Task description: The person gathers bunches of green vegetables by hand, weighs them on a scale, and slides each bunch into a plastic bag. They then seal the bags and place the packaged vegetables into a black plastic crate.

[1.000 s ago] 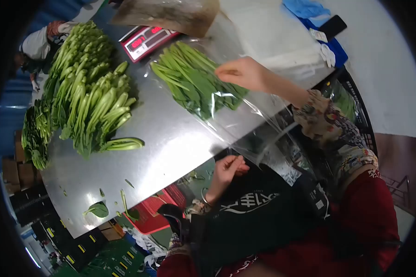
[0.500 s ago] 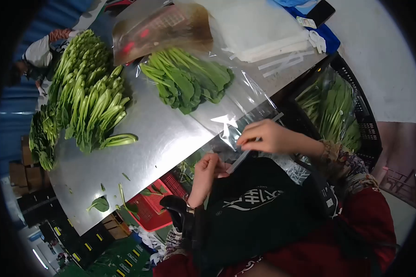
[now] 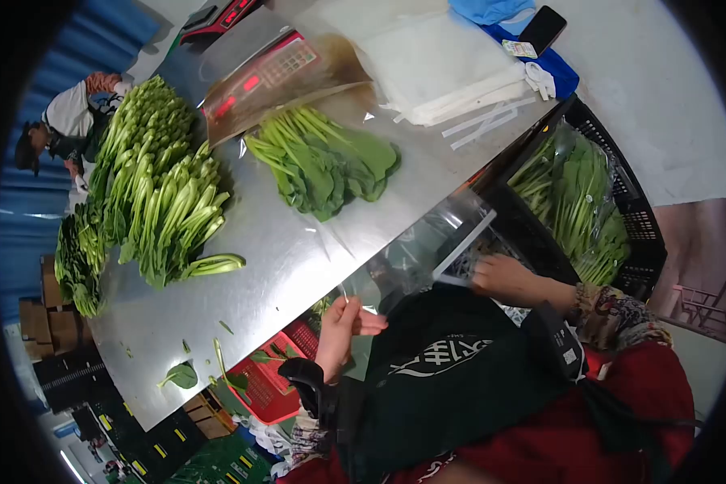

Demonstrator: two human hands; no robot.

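A clear plastic bag (image 3: 415, 242) reaches from the table over its near edge, its mouth end in front of my apron. Leafy greens (image 3: 323, 161) with pale green stems lie in the far part of the bag. My left hand (image 3: 340, 335) pinches the bag's left corner between thumb and fingers. A whitish strip (image 3: 465, 247) runs along the bag's right side and bends back sharply at its lower end. That bent tail leads into my right hand (image 3: 504, 278), whose fingers are closed on it and partly hidden.
A heap of greens (image 3: 157, 185) covers the metal table's (image 3: 258, 274) left side. Behind stand a scale (image 3: 286, 64), flat bags (image 3: 436, 73), loose strips (image 3: 492, 121) and a phone (image 3: 543, 32). A black crate (image 3: 641, 218) holds bagged greens; a red basket (image 3: 270, 387) sits below. A person (image 3: 68, 121) works far left.
My hands have moved apart, the right one to the right and downward, the left one slightly left and down. The whitish strip, straight between them before, now shows a sharp fold.
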